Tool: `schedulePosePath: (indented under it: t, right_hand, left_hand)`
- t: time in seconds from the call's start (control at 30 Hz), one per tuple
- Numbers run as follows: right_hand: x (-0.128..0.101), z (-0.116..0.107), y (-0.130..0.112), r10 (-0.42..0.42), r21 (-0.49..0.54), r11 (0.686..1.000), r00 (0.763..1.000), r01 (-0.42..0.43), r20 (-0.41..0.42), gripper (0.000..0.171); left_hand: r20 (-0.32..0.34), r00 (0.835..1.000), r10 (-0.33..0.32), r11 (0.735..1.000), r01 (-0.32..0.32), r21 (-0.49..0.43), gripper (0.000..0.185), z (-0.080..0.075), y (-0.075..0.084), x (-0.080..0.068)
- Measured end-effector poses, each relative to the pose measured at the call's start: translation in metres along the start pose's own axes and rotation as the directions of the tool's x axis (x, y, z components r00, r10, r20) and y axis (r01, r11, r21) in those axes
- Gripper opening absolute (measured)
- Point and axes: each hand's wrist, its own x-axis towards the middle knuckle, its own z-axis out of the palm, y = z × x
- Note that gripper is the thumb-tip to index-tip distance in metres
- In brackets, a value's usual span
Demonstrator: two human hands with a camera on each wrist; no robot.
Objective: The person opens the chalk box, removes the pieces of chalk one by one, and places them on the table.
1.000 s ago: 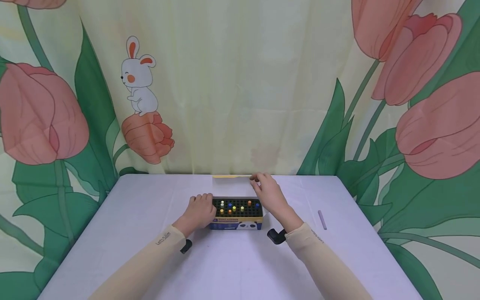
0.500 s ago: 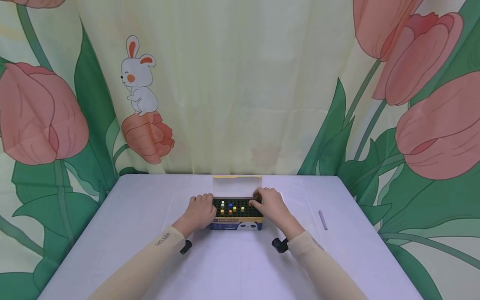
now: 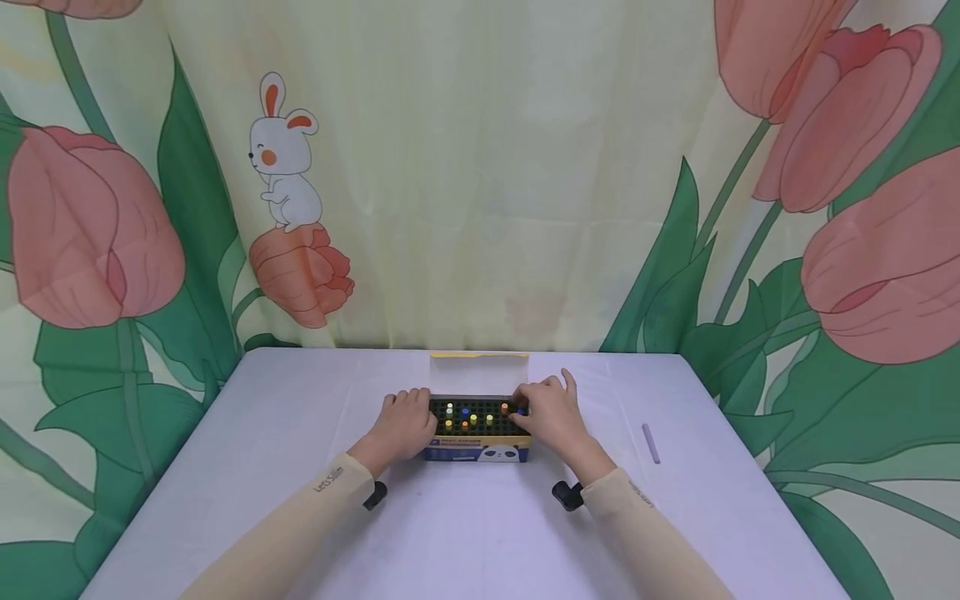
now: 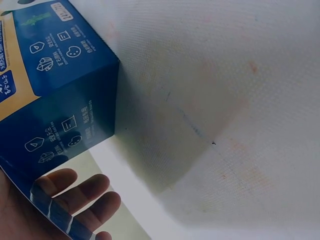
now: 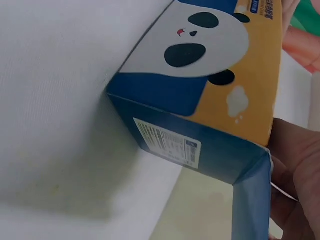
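Note:
A blue and yellow panda-print chalk box point(image 3: 457, 454) stands open in the middle of the table. Several coloured chalk sticks, among them an orange chalk point(image 3: 505, 409), sit upright in its black grid. My left hand point(image 3: 405, 423) grips the left end; in the left wrist view its fingers point(image 4: 90, 195) show past the blue side flap. At the right end my right hand point(image 3: 553, 417) pinches a blue chalk point(image 3: 521, 411) between thumb and forefinger, other fingers lifted. Behind the right side flap point(image 5: 252, 195), most of that hand's grip is hidden in the right wrist view.
A purple chalk stick point(image 3: 651, 444) lies on the white-covered table point(image 3: 480, 533), right of the box. The box lid point(image 3: 480, 371) is folded back toward the rear edge. A tulip-printed curtain point(image 3: 480, 208) hangs behind the table.
My right hand has come down from the lid's right corner to the chalks at the box's right end, its outer fingers now raised. My left hand has kept its place.

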Motion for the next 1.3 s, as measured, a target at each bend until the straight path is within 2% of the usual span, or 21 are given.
schedulePosePath:
  t: [0.23, 0.43, 1.3]
  right_hand:
    - [-0.0012, -0.0022, 0.0075, -0.060, -0.018, 0.998, 0.998, 0.061, 0.005, 0.013]
    - [-0.0012, -0.0016, 0.0098, -0.080, -0.017, 0.997, 0.997, 0.080, -0.008, 0.010]
    - [0.0004, -0.0063, 0.0050, -0.102, -0.047, 0.994, 0.995, 0.101, -0.006, 0.008]
  left_hand:
    - [-0.003, 1.000, -0.011, 1.000, 0.011, -0.004, 0.051, 0.0018, 0.0002, 0.0012]
    - [-0.009, 1.000, -0.006, 1.000, 0.006, 0.002, 0.051, 0.0001, 0.0010, 0.0006]
    - [0.003, 1.000, 0.001, 1.000, -0.001, 0.024, 0.051, -0.0034, 0.0026, -0.0015]
